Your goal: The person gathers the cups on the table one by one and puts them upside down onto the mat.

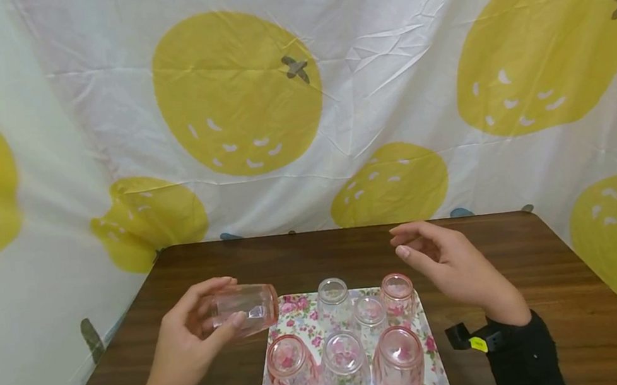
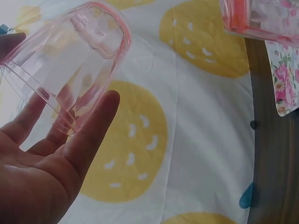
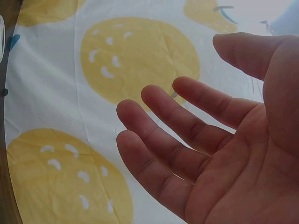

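Observation:
My left hand point(image 1: 187, 333) holds a clear pinkish drinking glass point(image 1: 250, 307) on its side, fingers and thumb round it, left of the floral tray point(image 1: 290, 307). The left wrist view shows that glass point(image 2: 88, 51) tilted in the fingers. Several glasses stand upside down on the tray. In front are a pink glass point(image 1: 291, 372), a clear glass point(image 1: 344, 366) and another pink glass point(image 1: 398, 363). Behind them stand a clear glass point(image 1: 333, 301), a small glass point(image 1: 370, 319) and a pink-rimmed glass point(image 1: 398, 296). My right hand point(image 1: 448, 262) hovers beyond the tray's right side, holding nothing, fingers loosely bent.
The tray lies on a dark brown wooden table point(image 1: 575, 327). A white cloth with yellow lemon prints point(image 1: 385, 114) hangs behind the table's back edge and along its sides. A black strap with a yellow tag point(image 1: 478, 344) sits at the right wrist.

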Available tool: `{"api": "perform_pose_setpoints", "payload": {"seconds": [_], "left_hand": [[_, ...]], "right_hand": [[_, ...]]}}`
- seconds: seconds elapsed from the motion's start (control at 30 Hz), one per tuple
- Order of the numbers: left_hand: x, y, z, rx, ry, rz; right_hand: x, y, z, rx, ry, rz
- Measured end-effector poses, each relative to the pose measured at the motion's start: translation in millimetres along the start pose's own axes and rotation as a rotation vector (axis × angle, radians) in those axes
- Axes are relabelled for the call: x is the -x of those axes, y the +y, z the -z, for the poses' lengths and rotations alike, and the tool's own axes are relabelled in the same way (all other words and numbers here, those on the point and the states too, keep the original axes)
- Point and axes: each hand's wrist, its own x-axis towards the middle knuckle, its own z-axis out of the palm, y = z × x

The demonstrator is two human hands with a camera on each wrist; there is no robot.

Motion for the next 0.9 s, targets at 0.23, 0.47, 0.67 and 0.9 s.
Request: {"api": "perform_pose_setpoints", "payload": {"seconds": [0.23,0.47,0.67,0.9], "left_hand": [[-9.2,-1.2,-10.2,0.061,-0.03,-0.038],[-19.1,3.2,-20.9,0.097,-0.06,-0.041],[-25.9,8.4,-32.3,0.079,-0.06,-0.053],[-30.7,9.1,-43.0,0.073,-0.047,-0.073]], "right_hand": [[0.8,-0.9,-0.1,-0.01,-0.001,0.019],[1.4,-0.8,-0.8,-0.04,-0.01,0.036],[2.6,-1.7,-1.6,-0.065,-0.013,0.05],[3.3,-2.5,-2.0,-0.093,-0.019,0.057]]}}
